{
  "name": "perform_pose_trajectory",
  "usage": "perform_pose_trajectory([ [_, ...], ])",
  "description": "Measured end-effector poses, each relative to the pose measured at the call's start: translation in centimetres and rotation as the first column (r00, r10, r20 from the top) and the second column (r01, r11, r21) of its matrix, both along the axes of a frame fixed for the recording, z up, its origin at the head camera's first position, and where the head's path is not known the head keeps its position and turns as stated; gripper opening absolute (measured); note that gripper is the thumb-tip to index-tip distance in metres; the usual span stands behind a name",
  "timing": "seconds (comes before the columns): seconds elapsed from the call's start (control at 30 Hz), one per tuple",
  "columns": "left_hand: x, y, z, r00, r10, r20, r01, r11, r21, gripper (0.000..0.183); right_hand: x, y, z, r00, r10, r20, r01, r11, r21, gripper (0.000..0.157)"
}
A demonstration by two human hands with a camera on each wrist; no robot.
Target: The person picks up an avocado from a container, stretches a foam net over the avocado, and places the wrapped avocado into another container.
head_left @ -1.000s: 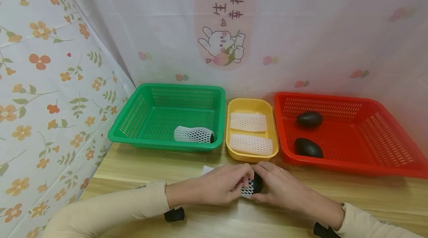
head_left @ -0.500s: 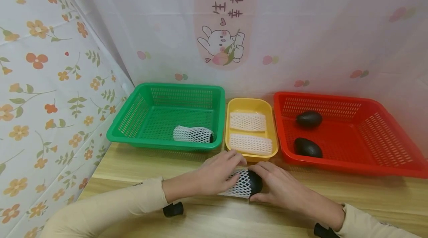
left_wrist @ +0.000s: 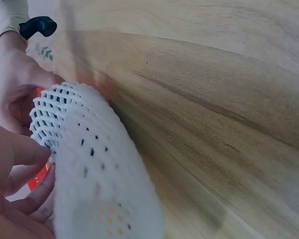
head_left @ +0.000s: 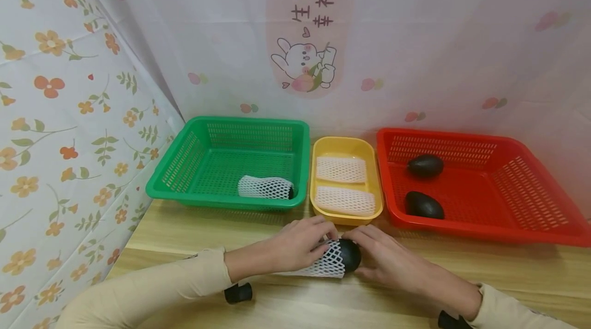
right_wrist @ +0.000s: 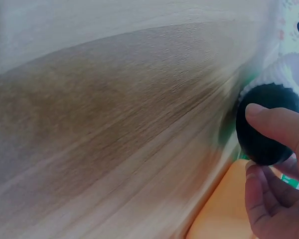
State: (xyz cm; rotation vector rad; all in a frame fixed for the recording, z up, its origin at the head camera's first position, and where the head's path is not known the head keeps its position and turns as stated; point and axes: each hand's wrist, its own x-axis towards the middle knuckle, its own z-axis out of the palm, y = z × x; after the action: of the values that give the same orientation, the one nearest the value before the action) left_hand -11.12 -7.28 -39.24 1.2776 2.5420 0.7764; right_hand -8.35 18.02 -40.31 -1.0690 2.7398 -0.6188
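Note:
A dark avocado [head_left: 351, 255] lies low over the table, its left part inside a white foam net sleeve [head_left: 330, 263]; the rounded right end is bare. My left hand [head_left: 300, 246] pinches the upper side of the net, as the left wrist view shows with fingertips on the mesh [left_wrist: 55, 117]. At the bare end, my right hand [head_left: 394, 262] holds the avocado between thumb and fingers. In the right wrist view that thumb lies across the dark skin [right_wrist: 259, 139], with fingertips at its lower edge. The sleeve's left part trails flat beneath the left hand.
Behind the hands stand a green basket [head_left: 182, 196] with one netted avocado [head_left: 265, 187], a yellow tray [head_left: 318, 211] with foam nets [head_left: 345, 200], and a red basket [head_left: 489, 231] with two bare avocados [head_left: 425, 205]. A patterned cloth [head_left: 221, 36] hangs behind.
My left hand has shifted back along the sleeve, leaving more net and avocado in sight. My right hand has stayed at the avocado's end, its fingers slightly further right.

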Motion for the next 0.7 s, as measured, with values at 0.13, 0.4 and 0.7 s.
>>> perform_pose_trajectory([
  [0.13, -0.02, 0.02, -0.18, 1.0, -0.006, 0.025, 0.005, 1.0, 0.021, 0.015, -0.1, 0.21, -0.16, 1.0, 0.031, -0.004, -0.031, 0.999, -0.021, 0.061],
  [0.4, 0.13, -0.01, -0.37, 1.0, -0.015, 0.006, 0.015, 0.998, 0.053, 0.017, -0.09, 0.41, -0.62, 0.997, 0.064, -0.047, -0.066, 0.997, -0.05, 0.059],
  [0.7, 0.25, 0.01, -0.59, 0.999, -0.03, -0.023, 0.032, 0.997, 0.073, 0.02, -0.03, 0.09, -0.94, 0.999, 0.035, -0.026, -0.037, 0.997, -0.074, 0.059],
])
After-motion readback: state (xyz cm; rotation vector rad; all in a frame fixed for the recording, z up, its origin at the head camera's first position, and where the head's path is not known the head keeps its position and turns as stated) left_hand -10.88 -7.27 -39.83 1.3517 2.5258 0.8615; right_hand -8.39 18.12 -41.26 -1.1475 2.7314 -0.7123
